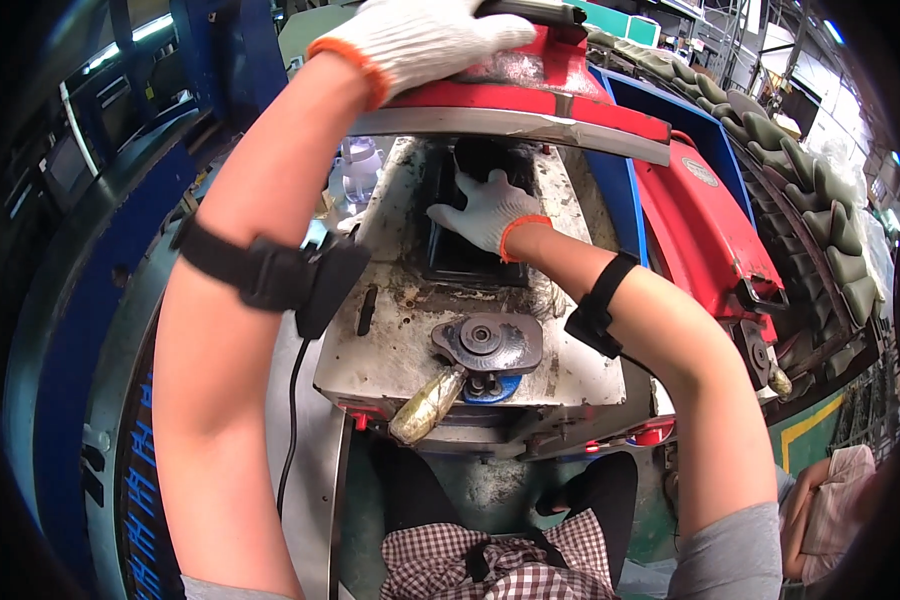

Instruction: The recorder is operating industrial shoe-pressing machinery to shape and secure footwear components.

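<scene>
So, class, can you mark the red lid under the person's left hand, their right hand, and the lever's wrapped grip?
Red lid (550,100): head view, on its red front face.
Right hand (492,216): head view, on its gloved back.
Wrapped grip (427,405): head view, midway along its yellowish wrapping.

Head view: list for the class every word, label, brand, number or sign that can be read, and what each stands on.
Pale oval emblem on the red cover at the right: too small to read.
Red hood by the left hand: no readable text.
Metal lever clamp and gloved right hand: no readable text.
Nothing else reads clearly.
</scene>
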`<state>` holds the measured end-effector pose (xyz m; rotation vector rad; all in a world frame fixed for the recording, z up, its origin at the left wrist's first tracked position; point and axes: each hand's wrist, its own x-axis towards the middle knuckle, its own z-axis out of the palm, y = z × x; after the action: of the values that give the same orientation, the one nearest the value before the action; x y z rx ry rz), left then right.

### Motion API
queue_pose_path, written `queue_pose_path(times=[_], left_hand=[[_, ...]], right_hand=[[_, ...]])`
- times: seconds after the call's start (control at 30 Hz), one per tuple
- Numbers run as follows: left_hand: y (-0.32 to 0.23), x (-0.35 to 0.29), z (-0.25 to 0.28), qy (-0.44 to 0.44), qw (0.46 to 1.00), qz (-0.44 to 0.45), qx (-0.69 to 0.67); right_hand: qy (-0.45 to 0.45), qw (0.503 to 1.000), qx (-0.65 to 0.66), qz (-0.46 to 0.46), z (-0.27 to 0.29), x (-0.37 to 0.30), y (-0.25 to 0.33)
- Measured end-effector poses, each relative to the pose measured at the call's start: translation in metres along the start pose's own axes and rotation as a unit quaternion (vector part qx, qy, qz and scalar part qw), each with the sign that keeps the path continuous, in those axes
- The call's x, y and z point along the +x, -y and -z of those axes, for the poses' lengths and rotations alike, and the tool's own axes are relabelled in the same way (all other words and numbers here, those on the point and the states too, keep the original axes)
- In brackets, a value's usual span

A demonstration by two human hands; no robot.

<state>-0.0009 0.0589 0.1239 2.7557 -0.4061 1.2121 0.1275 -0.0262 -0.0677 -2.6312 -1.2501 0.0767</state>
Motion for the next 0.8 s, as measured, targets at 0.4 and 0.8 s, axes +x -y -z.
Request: queue_pose_path(times=[0.4, 0.8], left_hand=[[-0.029, 0.007, -0.016, 0.292, 0.936, 0.17, -0.101], [-0.06, -0.078, -0.086, 0.421, 0.838, 0.287, -0.194]], right_hand=[[0.036, 0.92, 0.347, 0.177, 0.01, -0.238, -0.048], [0.312, 0.302, 0.898, 0.066, -0.126, -0.243, 0.049]])
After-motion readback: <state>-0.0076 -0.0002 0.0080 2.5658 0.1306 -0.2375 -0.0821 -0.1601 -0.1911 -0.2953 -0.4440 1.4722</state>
